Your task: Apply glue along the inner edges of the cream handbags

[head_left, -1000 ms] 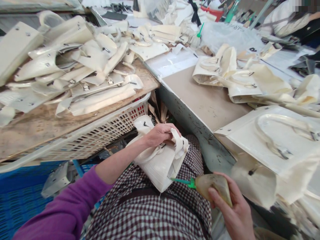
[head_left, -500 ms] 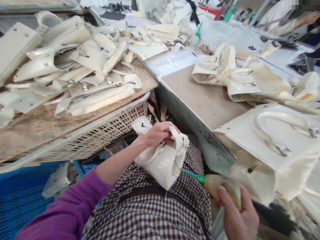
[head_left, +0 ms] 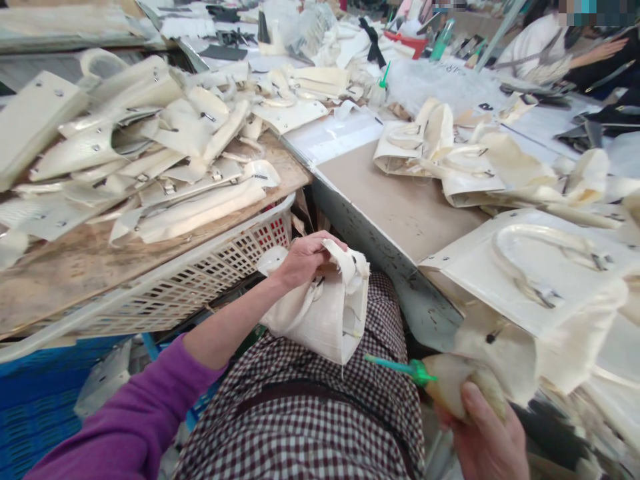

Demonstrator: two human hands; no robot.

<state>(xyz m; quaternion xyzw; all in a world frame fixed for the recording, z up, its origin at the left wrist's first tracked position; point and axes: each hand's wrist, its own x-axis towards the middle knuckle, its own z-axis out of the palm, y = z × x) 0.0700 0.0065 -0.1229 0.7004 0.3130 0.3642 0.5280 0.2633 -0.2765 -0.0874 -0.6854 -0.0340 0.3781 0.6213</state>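
Note:
Over my lap, my left hand (head_left: 311,259) grips a cream handbag piece (head_left: 315,327) by its upper edge, fingers partly hidden inside. Its open side, with frayed edges, faces right. My right hand (head_left: 487,427) is wrapped round a squeeze glue bottle (head_left: 460,380) with a green collar and a long thin nozzle. The nozzle tip points left and sits just right of the bag piece, apart from it. A checked apron (head_left: 300,433) covers my lap below both.
Cream bag parts (head_left: 190,133) are heaped on the wooden table (head_left: 45,280) at left, above a white plastic basket (head_left: 200,293). A blue crate (head_left: 35,413) is low left. More cream bags (head_left: 540,260) lie on the right table (head_left: 390,200). A person's arm (head_left: 595,53) shows far right.
The glue bottle's nozzle has come away from the bag piece's edge, as my right hand moved slightly right and down. My left hand keeps its grip on the piece. The view has shifted slightly.

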